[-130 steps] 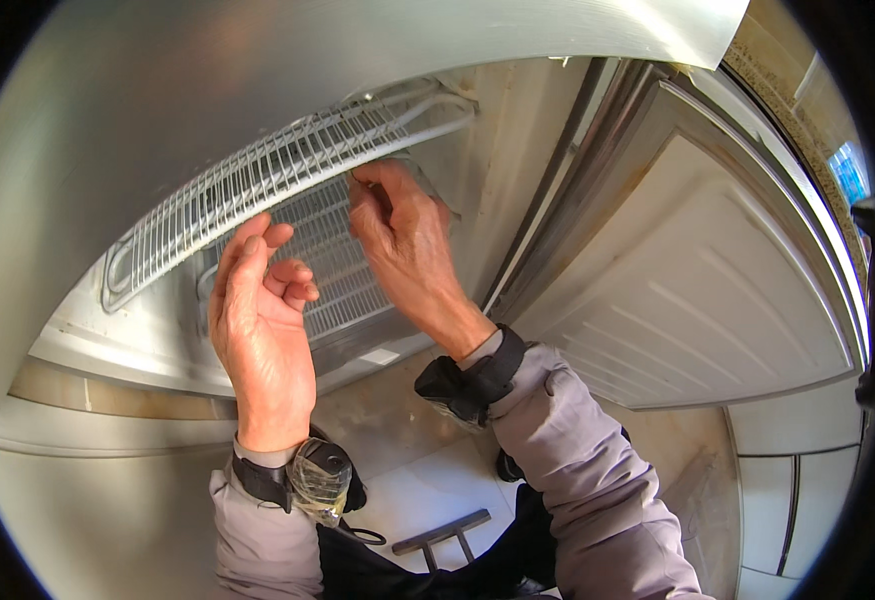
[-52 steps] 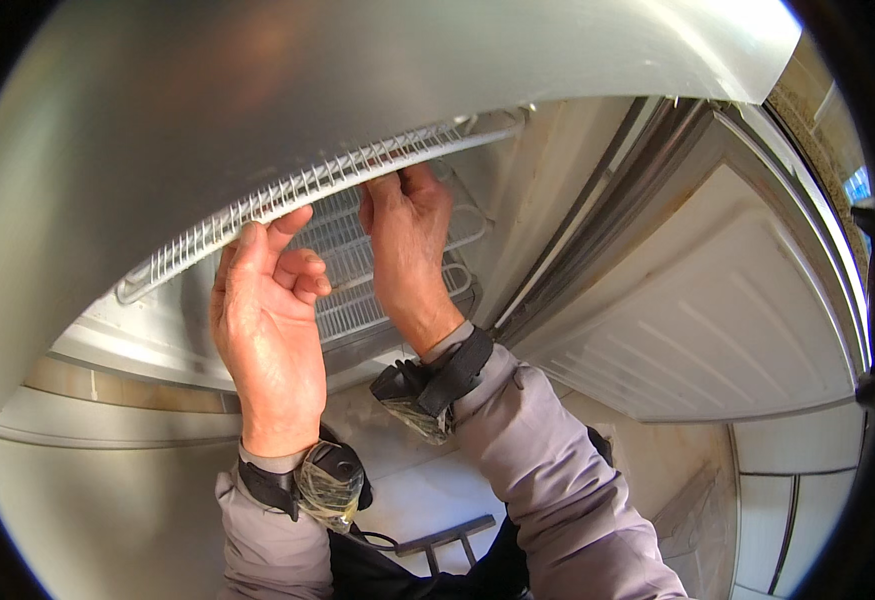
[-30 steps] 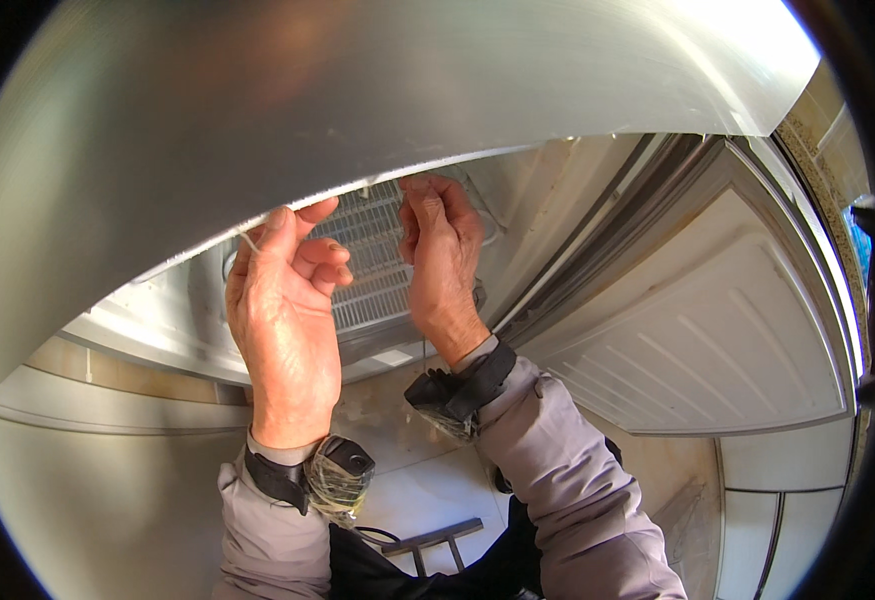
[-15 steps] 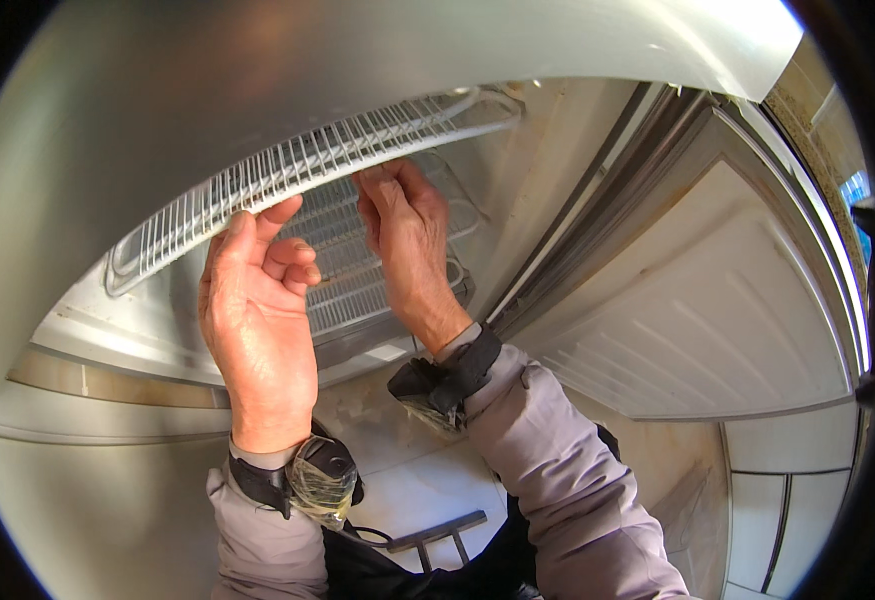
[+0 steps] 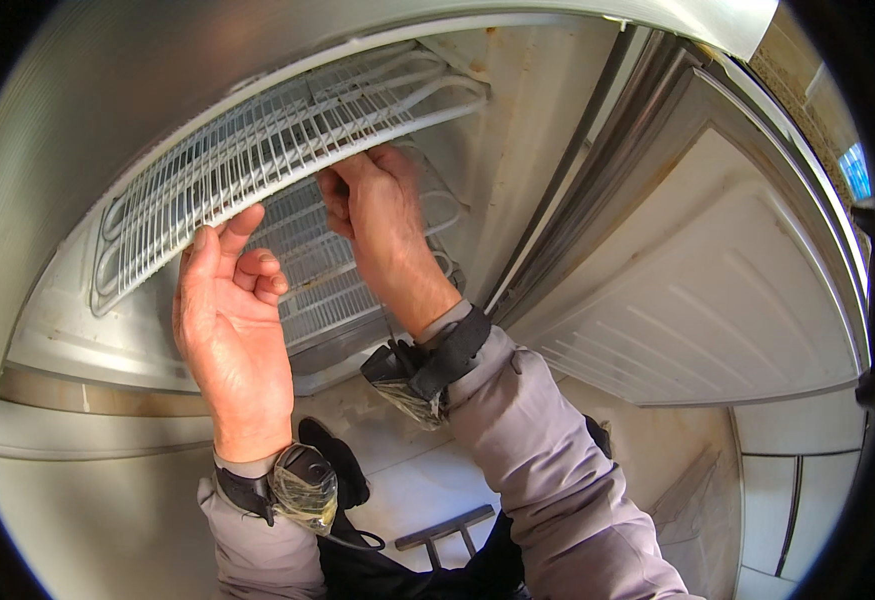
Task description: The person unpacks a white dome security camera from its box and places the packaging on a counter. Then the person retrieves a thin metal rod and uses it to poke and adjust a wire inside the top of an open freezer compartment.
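Observation:
A white wire freezer shelf (image 5: 187, 190) with looped tubing at its ends slants across the upper left of the compartment. My left hand (image 5: 237, 340) is palm up beneath its front edge. Its thumb and index fingertips meet the edge, while the other fingers curl loosely apart; nothing shows inside the palm. Farther right, my right hand (image 5: 382, 220) is closed, knuckles up, directly under the same edge. Its fingertips are partly hidden, and I cannot make out what they grip. Black straps with wrapped devices circle both wrists.
More wire shelves (image 5: 322, 290) lie lower inside the compartment. The freezer door (image 5: 697, 290) hangs open at the right, with a dark seal (image 5: 597, 180). A dark metal frame (image 5: 447, 528) stands on the tiled floor below. White cabinet fronts (image 5: 797, 500) are at lower right.
The view has shifted, showing more of the upper shelf and compartment. Both hands appear slightly farther left and stay at the shelf's front edge, their poses nearly the same.

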A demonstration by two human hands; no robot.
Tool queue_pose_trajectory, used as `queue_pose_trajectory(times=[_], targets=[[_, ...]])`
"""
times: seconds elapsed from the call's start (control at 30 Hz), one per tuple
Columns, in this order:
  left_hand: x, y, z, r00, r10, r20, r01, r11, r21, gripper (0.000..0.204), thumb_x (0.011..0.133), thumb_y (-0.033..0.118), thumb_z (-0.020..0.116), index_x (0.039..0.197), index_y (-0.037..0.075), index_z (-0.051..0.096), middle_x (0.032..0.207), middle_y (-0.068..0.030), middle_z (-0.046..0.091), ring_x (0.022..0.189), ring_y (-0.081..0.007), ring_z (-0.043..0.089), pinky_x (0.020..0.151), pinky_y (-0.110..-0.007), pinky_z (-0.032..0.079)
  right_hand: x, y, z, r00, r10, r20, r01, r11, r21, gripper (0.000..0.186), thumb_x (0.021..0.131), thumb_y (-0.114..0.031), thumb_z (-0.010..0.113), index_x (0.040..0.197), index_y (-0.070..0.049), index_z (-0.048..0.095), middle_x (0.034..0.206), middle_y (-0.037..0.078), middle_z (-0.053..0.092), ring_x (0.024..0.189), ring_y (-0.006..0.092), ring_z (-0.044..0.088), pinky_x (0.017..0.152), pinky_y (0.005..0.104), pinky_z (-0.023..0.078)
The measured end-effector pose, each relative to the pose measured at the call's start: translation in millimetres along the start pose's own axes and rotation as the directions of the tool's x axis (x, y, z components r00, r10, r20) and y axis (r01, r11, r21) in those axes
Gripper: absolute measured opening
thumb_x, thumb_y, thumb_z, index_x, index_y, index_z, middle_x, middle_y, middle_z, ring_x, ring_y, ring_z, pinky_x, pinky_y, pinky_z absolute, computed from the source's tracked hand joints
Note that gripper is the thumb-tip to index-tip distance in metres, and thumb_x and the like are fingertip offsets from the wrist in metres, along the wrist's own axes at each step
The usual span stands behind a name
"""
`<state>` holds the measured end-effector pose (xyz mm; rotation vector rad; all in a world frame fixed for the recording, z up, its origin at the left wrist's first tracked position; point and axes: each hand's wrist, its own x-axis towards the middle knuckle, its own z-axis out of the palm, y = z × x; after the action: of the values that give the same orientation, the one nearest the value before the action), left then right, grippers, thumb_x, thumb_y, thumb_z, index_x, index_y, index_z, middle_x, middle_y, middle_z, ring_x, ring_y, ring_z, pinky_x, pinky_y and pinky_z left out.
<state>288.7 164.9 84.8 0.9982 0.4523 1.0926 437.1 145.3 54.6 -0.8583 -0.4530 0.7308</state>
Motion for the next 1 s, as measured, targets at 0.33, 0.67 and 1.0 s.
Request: queue_pose_trajectory(times=[0.33,0.67,1.0], targets=[[0,0,2,1.0,0.007,-0.002,-0.007,1.0,0.002,0.031,0.104,0.029,0.058,0.123,0.005,0.06,0.118,-0.0108,0.066,0.085,-0.0112,0.055,0.075,-0.026,0.046,2,-12,-2,0.979,0.106,0.173,-0.152,0.949,0.278,0.013,0.097,-0.014,0.055,0.085,-0.01,0.052,0.069,-0.002,0.047,0.054,0.0062,0.032,0.047,0.0255,0.024],[0,-3,2,1.0,0.012,-0.003,-0.012,1.0,-0.005,0.031,0.105,0.029,0.057,0.124,0.005,0.061,0.116,-0.0107,0.067,0.084,-0.0114,0.055,0.073,-0.027,0.046,5,-11,-5,0.973,0.142,0.181,-0.191,0.937,0.294,0.015,0.098,-0.012,0.052,0.083,-0.013,0.052,0.065,-0.004,0.043,0.053,0.0061,0.029,0.047,0.0254,0.022],[2,2,-2,1.0,-0.004,0.008,0.004,1.0,-0.024,0.03,0.105,0.027,0.057,0.125,0.004,0.06,0.12,-0.011,0.065,0.085,-0.0113,0.054,0.074,-0.026,0.046,0,-13,5,0.998,0.041,0.057,-0.052,0.979,0.199,0.016,0.095,-0.012,0.052,0.079,-0.012,0.052,0.066,-0.004,0.043,0.052,0.0054,0.028,0.046,0.0258,0.021]])
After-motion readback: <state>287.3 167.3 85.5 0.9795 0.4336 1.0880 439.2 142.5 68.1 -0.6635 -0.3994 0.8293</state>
